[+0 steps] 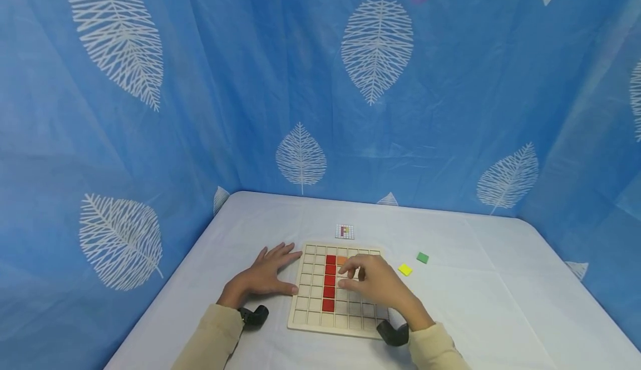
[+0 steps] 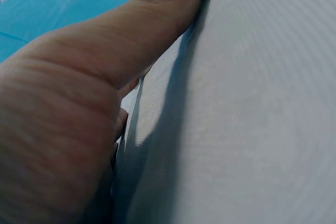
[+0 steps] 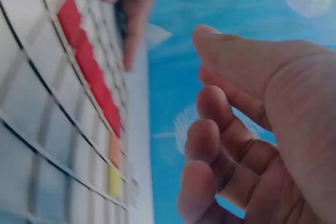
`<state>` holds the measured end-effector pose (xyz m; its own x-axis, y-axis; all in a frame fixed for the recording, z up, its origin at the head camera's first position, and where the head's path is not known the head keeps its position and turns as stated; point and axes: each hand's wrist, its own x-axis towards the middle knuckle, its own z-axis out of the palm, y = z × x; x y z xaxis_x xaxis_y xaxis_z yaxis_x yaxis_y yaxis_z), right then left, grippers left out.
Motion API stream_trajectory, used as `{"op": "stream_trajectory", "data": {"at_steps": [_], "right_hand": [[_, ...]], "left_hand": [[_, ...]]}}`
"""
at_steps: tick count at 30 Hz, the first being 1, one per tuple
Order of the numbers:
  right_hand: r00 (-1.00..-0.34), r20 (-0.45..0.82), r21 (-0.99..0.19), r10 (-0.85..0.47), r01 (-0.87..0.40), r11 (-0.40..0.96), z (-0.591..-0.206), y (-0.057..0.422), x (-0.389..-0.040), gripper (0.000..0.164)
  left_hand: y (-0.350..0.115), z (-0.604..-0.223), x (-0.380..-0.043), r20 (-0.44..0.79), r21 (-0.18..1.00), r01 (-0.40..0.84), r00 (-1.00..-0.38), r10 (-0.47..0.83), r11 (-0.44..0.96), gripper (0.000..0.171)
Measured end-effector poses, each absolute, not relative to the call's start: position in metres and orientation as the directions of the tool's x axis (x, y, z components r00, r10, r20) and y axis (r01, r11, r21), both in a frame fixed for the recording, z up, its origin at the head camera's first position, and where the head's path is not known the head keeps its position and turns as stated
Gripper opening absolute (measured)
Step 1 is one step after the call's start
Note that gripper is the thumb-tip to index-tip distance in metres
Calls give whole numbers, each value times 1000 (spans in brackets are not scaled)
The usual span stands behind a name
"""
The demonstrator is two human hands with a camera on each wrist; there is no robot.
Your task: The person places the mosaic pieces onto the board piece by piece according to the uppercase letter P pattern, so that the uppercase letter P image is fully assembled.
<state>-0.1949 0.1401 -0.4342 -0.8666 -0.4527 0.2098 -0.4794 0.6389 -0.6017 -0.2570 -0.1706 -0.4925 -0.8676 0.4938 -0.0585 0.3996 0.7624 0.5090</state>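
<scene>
A pale wooden grid board (image 1: 315, 291) lies on the white table. One of its columns holds a line of red tiles (image 1: 329, 292), and an orange tile (image 1: 342, 261) sits beside the top one. The right wrist view also shows a yellow tile (image 3: 115, 182) past the orange one; my right hand hides it in the head view. My left hand (image 1: 265, 272) rests flat with spread fingers, its thumb touching the board's left edge. Above the board hovers my right hand (image 1: 373, 278), fingers loosely bent, thumb apart from them, nothing held.
A small card with a coloured grid pattern (image 1: 345, 232) lies behind the board. To the right are a loose yellow tile (image 1: 405, 270) and a green tile (image 1: 423, 257). A blue leaf-print curtain (image 1: 430, 136) surrounds the table's back and sides.
</scene>
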Motion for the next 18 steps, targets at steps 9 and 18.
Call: {"op": "stream_trajectory", "data": {"at_steps": [9,18], "right_hand": [[-892,349,-603,-286,-448,660,-411,174,-200,20],[-877,434,-575,-207,-446,686,-411,192,-207,25]], "left_hand": [[-169,-491,-261,-58,511,398,-869,492,762,99],[-170,-492,-258,-62,516,387,-873,484,765,100]]}}
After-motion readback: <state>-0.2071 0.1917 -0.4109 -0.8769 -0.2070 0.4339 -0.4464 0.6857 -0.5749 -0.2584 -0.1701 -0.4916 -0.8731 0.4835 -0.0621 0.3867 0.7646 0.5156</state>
